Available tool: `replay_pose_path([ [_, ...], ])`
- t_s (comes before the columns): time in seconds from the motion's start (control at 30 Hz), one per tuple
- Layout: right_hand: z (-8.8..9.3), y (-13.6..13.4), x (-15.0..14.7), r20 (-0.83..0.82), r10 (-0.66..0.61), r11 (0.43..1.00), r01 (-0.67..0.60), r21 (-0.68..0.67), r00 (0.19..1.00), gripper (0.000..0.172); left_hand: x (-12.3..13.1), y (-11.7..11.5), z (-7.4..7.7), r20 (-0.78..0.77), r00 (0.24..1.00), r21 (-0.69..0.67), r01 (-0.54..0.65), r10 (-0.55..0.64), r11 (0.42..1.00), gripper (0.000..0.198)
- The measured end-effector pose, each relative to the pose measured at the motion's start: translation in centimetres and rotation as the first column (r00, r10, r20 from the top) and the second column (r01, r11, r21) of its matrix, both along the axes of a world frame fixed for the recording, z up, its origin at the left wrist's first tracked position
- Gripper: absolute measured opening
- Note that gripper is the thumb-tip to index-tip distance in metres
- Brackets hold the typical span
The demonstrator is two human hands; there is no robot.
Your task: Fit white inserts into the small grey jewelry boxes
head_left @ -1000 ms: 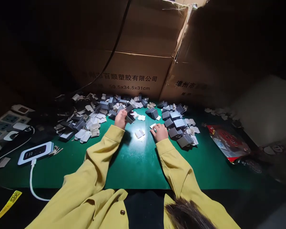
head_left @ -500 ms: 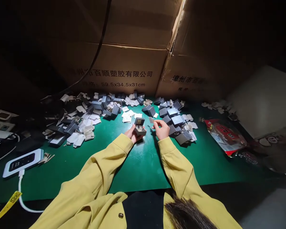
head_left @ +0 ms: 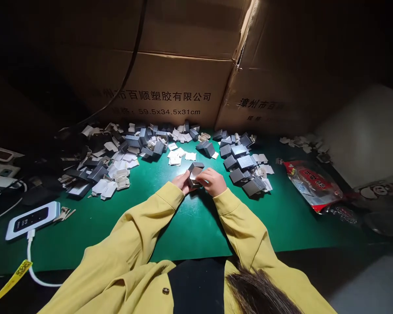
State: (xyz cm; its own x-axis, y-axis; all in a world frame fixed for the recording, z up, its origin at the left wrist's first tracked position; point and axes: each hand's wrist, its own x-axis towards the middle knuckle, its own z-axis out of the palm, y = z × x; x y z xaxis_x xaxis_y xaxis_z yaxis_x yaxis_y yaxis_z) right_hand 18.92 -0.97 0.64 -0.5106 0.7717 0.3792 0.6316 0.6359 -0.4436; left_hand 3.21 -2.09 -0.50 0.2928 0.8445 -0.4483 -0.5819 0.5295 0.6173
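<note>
Over the middle of the green table, my left hand [head_left: 182, 181] is closed around the side of a small dark hinged box [head_left: 196, 166] with its lid raised. My right hand [head_left: 214, 181] pinches a small pale card [head_left: 194, 173] at the opening of that box. The fingers cover part of both, so how deep the card sits cannot be told. Beyond the hands, several white card pieces [head_left: 175, 159] lie flat, beside another dark box [head_left: 207, 149].
Dark boxes and white card pieces are heaped at left [head_left: 108, 183] and right [head_left: 245, 162]. Cardboard cartons [head_left: 170, 83] stand behind. A white device [head_left: 32, 220] with a cable lies at left, a red and clear plastic packet [head_left: 314, 185] at right. A black cord [head_left: 131, 69] hangs at the back.
My right hand has moved left with the pale card, from beside the box to its opening. The box has turned and shifted slightly to the right in my left hand.
</note>
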Motion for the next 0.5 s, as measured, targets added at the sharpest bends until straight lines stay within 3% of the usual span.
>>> replay_pose_path([
  [0.27, -0.07, -0.16, 0.03, 0.183, -0.074, 0.997, 0.075, -0.001, 0.98, 0.022, 0.35, -0.27, 0.26, -0.022, 0.999, 0.011, -0.038, 0.039, 0.999, 0.025],
  [0.5, 0.45, -0.27, -0.2, 0.243, -0.062, 0.998, 0.057, 0.029, 0.968, 0.021, 0.49, -0.24, 0.53, -0.029, 0.999, -0.007, -0.033, 0.033, 0.999, 0.027],
])
